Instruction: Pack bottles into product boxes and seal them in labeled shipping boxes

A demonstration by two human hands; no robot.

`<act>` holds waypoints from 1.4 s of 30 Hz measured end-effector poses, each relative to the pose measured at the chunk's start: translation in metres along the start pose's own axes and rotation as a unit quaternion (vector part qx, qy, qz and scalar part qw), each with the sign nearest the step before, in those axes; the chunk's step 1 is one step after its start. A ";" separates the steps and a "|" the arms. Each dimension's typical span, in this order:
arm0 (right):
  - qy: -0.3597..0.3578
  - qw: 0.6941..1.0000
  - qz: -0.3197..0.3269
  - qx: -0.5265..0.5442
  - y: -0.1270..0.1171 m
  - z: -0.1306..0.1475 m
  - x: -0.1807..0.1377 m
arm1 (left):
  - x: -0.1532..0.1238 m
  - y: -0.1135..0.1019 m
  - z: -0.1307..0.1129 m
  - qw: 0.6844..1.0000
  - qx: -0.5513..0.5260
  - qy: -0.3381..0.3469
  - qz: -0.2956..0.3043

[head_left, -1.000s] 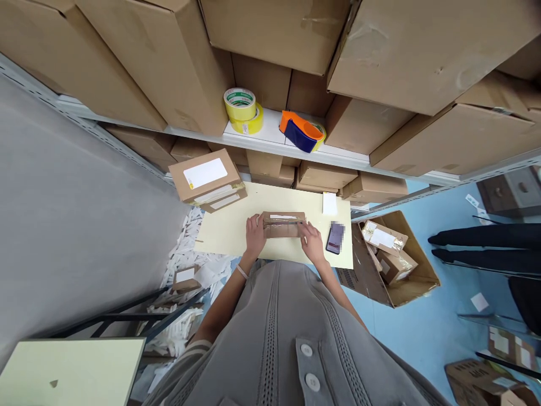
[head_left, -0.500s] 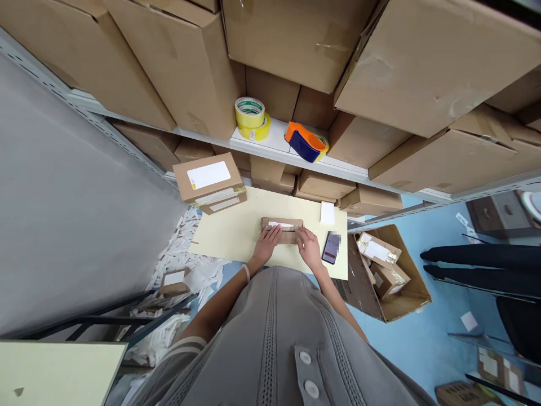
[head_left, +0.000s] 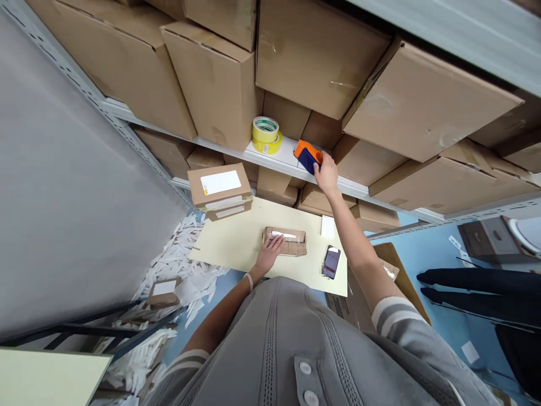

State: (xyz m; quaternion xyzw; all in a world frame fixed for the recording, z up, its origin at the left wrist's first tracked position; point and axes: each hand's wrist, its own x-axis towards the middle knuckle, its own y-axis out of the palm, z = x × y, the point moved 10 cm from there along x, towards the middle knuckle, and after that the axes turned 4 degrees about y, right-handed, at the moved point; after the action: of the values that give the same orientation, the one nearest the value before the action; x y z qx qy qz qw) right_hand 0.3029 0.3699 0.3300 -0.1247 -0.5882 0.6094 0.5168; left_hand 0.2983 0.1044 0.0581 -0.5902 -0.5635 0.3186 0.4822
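Observation:
My left hand (head_left: 270,252) lies with its fingers stretched out on the left part of a small cardboard box (head_left: 295,247). A white label and clear tape show on top of that box, which rests on the pale yellow table (head_left: 236,248). Up on the shelf, my right hand (head_left: 327,173) has its fingers closed round the right end of an orange and dark blue tape dispenser (head_left: 307,157). The hand partly hides the dispenser. To its left, two yellow tape rolls (head_left: 266,134) are stacked on the shelf.
Two labelled cartons (head_left: 220,189) are stacked at the table's back left. A phone (head_left: 332,262) and a white pad (head_left: 327,226) lie on the right. Large cartons (head_left: 321,56) fill the shelves above. An open carton (head_left: 391,254) stands right of the table, partly behind my arm.
My right hand has left the small box and moved up to the tape dispenser on the shelf. My left hand has stayed on the box. The view has tilted upward a little.

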 end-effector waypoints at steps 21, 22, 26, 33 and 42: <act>0.149 0.853 0.317 0.387 0.051 -0.052 -0.222 | -0.003 0.016 0.006 0.998 0.018 0.017 0.062; 0.184 0.856 0.292 0.384 0.057 -0.059 -0.234 | -0.003 0.016 0.006 0.998 0.007 0.016 0.065; 0.322 0.875 0.191 0.308 0.072 -0.089 -0.267 | -0.001 0.008 0.007 0.994 -0.090 -0.010 0.065; 0.358 0.885 0.139 0.263 0.077 -0.105 -0.276 | 0.003 0.017 0.032 0.796 -0.548 -0.256 0.024; 0.305 0.913 0.167 0.214 0.087 -0.095 -0.266 | 0.008 0.020 0.030 0.568 -0.735 -0.369 -0.033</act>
State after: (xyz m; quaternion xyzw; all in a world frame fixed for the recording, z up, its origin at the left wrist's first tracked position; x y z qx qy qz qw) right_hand 0.4491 0.2391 0.1088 -0.2872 -0.2277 0.7306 0.5761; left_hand 0.2792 0.1207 0.0308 -0.5536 -0.7516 -0.0318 -0.3572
